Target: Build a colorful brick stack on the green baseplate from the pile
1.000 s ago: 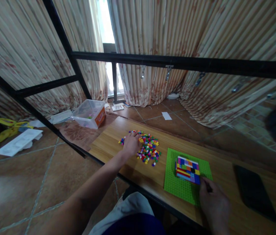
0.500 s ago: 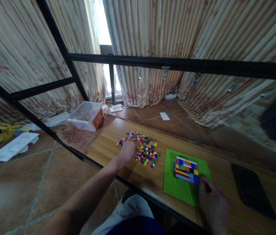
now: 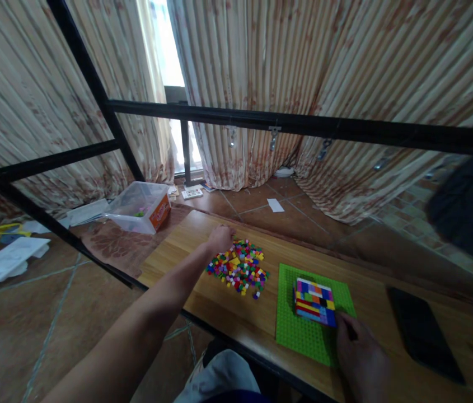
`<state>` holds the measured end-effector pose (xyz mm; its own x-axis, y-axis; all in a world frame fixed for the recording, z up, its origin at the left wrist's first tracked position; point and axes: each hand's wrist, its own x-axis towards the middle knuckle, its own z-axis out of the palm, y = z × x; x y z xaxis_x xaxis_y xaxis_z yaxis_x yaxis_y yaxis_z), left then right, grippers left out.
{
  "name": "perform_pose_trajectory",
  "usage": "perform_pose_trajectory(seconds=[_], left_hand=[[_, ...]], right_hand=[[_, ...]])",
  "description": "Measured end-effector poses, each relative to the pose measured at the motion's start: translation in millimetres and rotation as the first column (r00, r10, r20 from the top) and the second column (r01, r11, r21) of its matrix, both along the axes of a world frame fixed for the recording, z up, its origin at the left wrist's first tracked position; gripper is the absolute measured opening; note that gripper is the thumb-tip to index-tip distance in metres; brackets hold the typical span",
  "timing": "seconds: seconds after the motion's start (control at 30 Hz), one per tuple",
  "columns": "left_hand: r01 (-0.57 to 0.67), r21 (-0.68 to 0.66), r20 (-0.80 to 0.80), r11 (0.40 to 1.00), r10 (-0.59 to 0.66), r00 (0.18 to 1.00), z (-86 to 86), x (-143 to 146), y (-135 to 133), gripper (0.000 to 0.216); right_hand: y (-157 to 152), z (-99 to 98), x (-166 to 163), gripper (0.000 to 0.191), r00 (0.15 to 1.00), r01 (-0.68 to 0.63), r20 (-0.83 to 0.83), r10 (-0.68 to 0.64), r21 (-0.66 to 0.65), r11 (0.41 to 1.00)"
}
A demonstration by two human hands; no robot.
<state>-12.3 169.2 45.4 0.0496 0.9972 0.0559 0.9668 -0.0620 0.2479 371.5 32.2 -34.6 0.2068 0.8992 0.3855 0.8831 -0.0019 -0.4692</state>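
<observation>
My left hand [image 3: 220, 238] is at the far edge of a loose pile of tiny coloured toy bricks [image 3: 240, 267]. Its fingers reach forward and look apart, though the fingertips are partly hidden and no brick shows in them. A layered block of many-coloured bricks [image 3: 314, 301] sits over a green studded baseplate [image 3: 303, 341]. My right hand [image 3: 360, 350] is at the near right corner of that block, with thumb and forefinger closed on it and the other fingers curled under. One white and purple brick [image 3: 257, 295] lies a little apart from the pile, on its near side.
The wooden table [image 3: 219, 299] carries a dark flat phone-like slab [image 3: 425, 334] at right. Beyond it on the floor stands a clear plastic box [image 3: 139, 207] with an orange label. A black metal frame [image 3: 219, 116] crosses before the curtains [image 3: 278, 61].
My left hand has moved from the middle of the brick pile to its far edge, uncovering more bricks. My right hand stays at the block's corner. The view has shifted slightly.
</observation>
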Motion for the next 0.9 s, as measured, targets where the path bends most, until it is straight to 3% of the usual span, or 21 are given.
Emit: perform_pose_trajectory(seconds=[0.23, 0.57, 0.67, 0.73, 0.9], left_hand=[[0.027, -0.028, -0.046, 0.999, -0.028, 0.999, -3.4, 7, 1, 0.029], [0.135, 0.053, -0.069, 0.989, -0.131, 0.989, 6.3, 18, -34, 0.028], [0.174, 0.125, 0.007, 0.977, -0.176, 0.984, 11.9, 34, -46, 0.027], [0.240, 0.163, 0.140, 0.957, -0.264, 0.954, 13.6, 49, -55, 0.025], [0.369, 0.155, 0.268, 0.916, -0.399, 0.877, 5.0, 86, -89, 0.023]], right_hand=[[-1, 4.2, -5, 0.058, 1.000, -0.013, 0.005, 0.012, 0.047, 0.999], [-1, 14.7, -15, 0.049, 0.997, -0.023, -0.071, 0.028, 0.067, 0.998], [-1, 15.8, -15, 0.046, 0.996, -0.018, -0.087, 0.022, 0.045, 0.999], [-2, 17.1, -16, 0.045, 0.995, -0.017, -0.102, 0.020, 0.027, 0.999], [-2, 19.6, -17, 0.043, 0.991, -0.026, -0.131, 0.029, 0.021, 0.999]])
